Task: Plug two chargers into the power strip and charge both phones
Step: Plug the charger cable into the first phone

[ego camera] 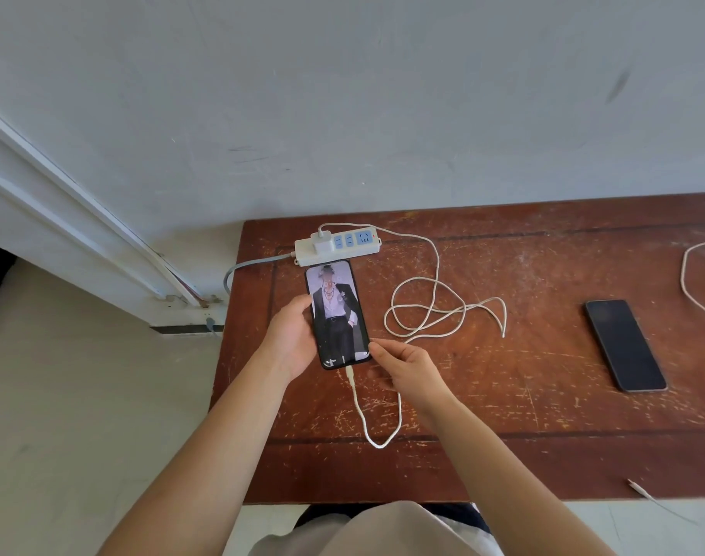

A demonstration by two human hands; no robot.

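A white power strip (366, 244) lies at the table's far left, with one white charger (322, 242) plugged into it. Its white cable (435, 311) loops over the table and ends in the bottom of a phone with a lit screen (336, 315). My left hand (290, 339) grips that phone from the left side. My right hand (407, 367) rests at the phone's lower right corner, fingertips touching its edge, holding nothing. A second phone (625, 345) with a dark screen lies flat to the right.
A brown scratched wooden table (523, 395) stands against a grey wall. A second white cable (687, 282) curves in at the right edge, and its connector end (639, 487) hangs off the front right. The strip's grey cord (246, 266) drops off the left side.
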